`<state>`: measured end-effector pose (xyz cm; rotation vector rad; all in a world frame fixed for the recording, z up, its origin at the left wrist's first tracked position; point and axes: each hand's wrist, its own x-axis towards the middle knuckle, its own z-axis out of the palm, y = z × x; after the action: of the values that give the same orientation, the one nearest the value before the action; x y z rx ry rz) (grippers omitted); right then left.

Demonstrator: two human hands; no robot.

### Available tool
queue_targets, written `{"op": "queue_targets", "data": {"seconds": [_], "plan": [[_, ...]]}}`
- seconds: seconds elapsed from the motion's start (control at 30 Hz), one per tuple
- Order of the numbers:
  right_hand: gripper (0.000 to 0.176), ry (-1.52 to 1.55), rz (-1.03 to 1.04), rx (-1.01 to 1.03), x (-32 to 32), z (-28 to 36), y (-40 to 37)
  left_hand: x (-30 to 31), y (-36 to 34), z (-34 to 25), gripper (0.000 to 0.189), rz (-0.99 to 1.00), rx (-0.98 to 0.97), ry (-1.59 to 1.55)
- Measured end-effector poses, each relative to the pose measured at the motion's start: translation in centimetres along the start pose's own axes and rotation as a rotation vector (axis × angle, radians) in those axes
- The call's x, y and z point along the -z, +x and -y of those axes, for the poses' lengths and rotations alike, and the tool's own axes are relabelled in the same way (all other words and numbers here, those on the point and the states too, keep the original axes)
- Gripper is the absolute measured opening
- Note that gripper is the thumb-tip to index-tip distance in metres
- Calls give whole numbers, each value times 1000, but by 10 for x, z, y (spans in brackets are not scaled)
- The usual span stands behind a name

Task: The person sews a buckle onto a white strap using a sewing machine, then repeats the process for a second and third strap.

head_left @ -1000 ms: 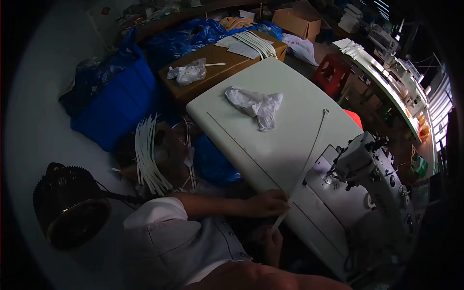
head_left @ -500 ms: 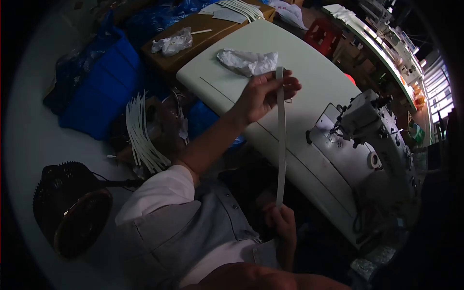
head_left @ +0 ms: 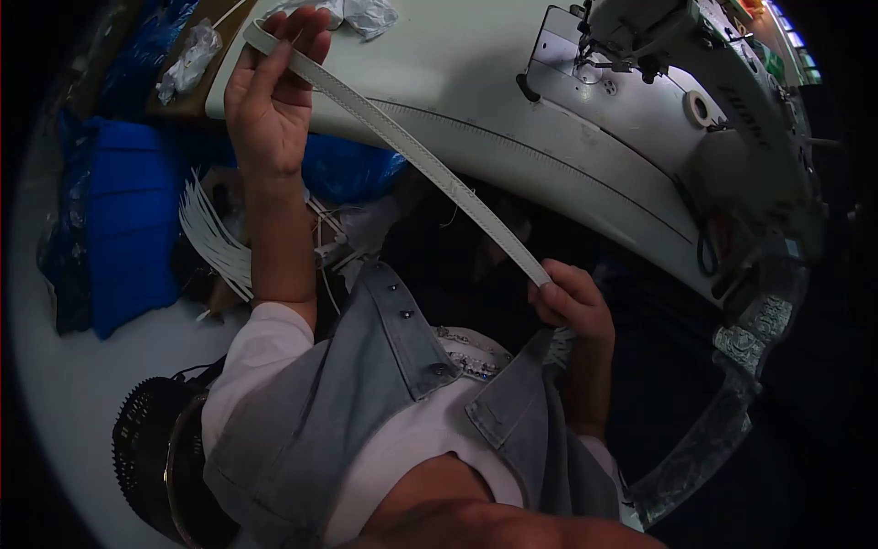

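A long, narrow white strap (head_left: 430, 166) with stitching along its edges runs slantwise between my two hands. My left hand (head_left: 274, 101), raised over the table's left end, is closed on the upper end, the thumb lying across it and the end looping over the fingers. Lower down, near my chest, my right hand (head_left: 576, 306) pinches the other end. A loose thread hangs from the strap's middle. Beyond the strap stands a sewing machine (head_left: 722, 91) on a pale table (head_left: 457, 69), apart from both hands.
White crumpled plastic (head_left: 366, 16) lies on the table behind my left hand. A bundle of white strips (head_left: 208, 233) hangs beside a blue container (head_left: 133, 220) at the left. A dark fan (head_left: 151, 448) stands at lower left. A tape roll (head_left: 700, 108) sits by the machine.
My left hand has moved left and my right hand up, so the strap has gone from near upright to slanting. The view has tilted down, showing more of my torso.
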<state>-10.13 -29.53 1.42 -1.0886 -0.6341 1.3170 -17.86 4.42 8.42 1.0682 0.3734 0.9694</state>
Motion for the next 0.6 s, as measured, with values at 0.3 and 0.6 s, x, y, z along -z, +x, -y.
{"op": "queue_targets", "data": {"seconds": [0.3, 0.6], "plan": [[27, 13, 41, 38, 3, -1, -3, 44, 7, 4, 32, 487, 224, -767], [24, -38, 50, 46, 5, 2, -3, 48, 4, 4, 28, 485, 60, -553]]}}
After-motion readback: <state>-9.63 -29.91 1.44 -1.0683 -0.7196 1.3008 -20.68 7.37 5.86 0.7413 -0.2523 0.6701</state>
